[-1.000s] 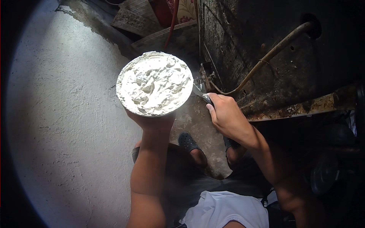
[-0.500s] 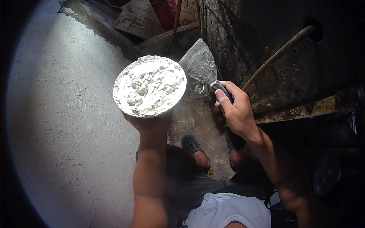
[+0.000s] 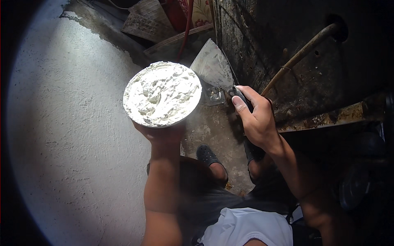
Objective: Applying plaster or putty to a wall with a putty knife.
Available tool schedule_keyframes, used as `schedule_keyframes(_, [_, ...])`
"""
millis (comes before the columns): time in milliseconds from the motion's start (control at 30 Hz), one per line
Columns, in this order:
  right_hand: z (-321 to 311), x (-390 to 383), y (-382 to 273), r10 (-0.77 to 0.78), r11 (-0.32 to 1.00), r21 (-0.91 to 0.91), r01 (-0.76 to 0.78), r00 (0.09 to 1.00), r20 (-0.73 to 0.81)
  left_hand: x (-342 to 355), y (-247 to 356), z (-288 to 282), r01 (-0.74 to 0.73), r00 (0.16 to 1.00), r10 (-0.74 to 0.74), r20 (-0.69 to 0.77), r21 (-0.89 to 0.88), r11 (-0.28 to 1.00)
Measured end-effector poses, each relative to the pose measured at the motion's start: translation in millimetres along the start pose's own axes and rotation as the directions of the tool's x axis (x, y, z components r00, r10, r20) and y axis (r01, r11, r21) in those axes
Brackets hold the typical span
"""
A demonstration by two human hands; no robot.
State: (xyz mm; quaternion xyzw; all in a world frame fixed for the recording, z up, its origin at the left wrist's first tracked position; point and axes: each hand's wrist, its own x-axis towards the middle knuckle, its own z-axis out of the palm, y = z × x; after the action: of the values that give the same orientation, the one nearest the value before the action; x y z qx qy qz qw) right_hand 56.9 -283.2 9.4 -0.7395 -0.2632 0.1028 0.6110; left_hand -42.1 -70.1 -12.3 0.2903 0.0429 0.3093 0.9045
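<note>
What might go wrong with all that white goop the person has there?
Only the left hand shows under the round container, so it might tip over.

The white paste is lumpy and reaches the edge, so some could drop on the floor.

The scraper in the right hand looks smeared white, so bits might fall off it too.

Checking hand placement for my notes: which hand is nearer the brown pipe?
Right. The right hand, holding a scraper, appears just below the brown pipe; the left hand is farther left, under the white paste.
</note>
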Motion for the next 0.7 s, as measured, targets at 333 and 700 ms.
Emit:
schedule_keyframes(333, [5.1, 0.1, 9.5, -0.154, 0.988, -0.027, 0.154, 0.988, -0.007, -2.1, 0.8, -7.3, -0.042, 0.999, 0.044, -0.010, 0.142, 0.989])
schedule_keyframes(700, [7.8, -2.4, 7.0, -0.148, 0.985, -0.081, 0.152, 0.988, 0.045, -3.6, -0.6, -15.8, 0.055, 0.968, -0.004, 0.251, -0.197, 0.979])
